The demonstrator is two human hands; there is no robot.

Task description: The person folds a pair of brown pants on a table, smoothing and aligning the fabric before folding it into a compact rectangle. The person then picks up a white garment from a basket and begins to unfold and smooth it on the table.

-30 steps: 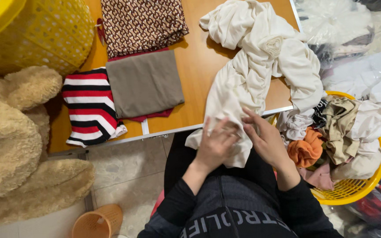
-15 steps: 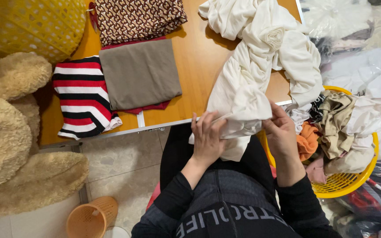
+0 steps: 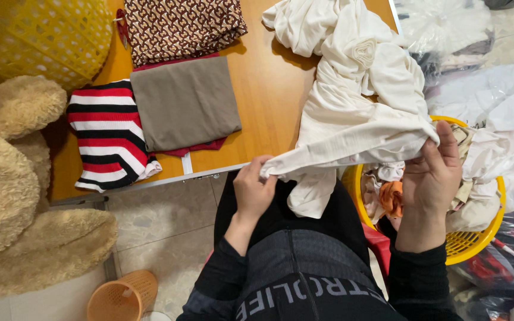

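— Two hands on one garment, seen from our head camera: our left hand (image 3: 256, 191) pinches one end of the cream garment (image 3: 352, 128), and our right hand (image 3: 432, 172) pinches the other, the edge stretched taut between them just off the near edge of the table (image 3: 269, 95).

— And the rest of it?

— Bunched on the table, part hanging below the edge toward our lap. We judge that slack could drag on the floor, or snag the yellow basket (image 3: 477, 238) right of the table.

— Anything else?

— Pulling hard might sweep the bunch toward the grey folded cloth (image 3: 185, 104) and striped cloth (image 3: 109, 134) left on the table.
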